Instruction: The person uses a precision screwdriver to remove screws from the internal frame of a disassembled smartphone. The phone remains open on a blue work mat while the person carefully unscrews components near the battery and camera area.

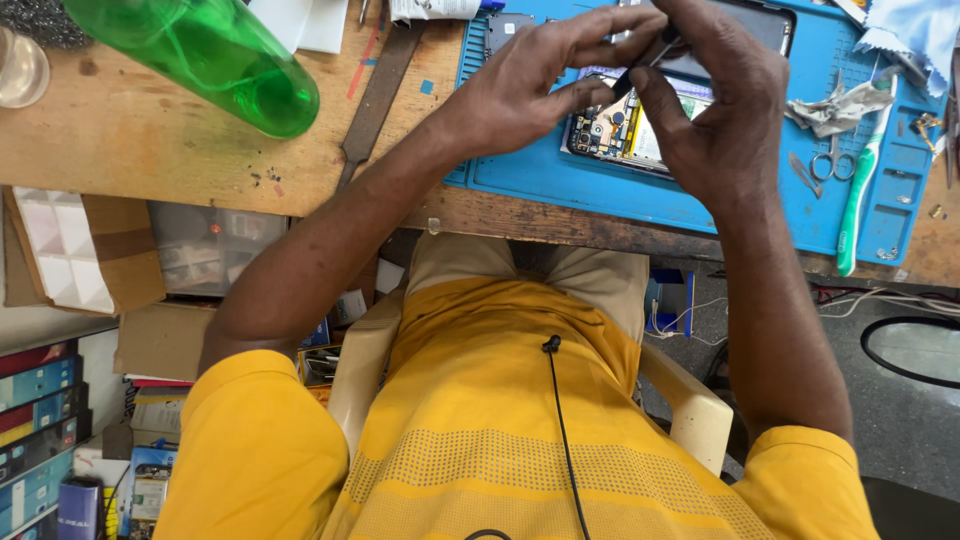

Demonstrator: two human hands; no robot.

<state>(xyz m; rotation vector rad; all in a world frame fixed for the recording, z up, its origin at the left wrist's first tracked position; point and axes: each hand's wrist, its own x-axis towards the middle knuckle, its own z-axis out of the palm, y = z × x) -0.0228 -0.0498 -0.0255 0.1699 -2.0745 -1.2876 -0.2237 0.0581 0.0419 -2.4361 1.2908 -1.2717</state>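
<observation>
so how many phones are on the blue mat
1 for sure: an opened phone with its circuit boards showing, lying on the blue mat under both hands. A dark slab lies beyond it, mostly hidden by the hands; it may be a second phone or a loose panel.

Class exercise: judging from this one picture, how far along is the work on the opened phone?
Done: the phone lies on the blue mat with its back off, circuit board and battery exposed. In hand: the right hand holds a thin dark tool over the board, with the left hand pinching near its tip. Left: the phone is still open; scissors and a green toothbrush lie unused.
</observation>
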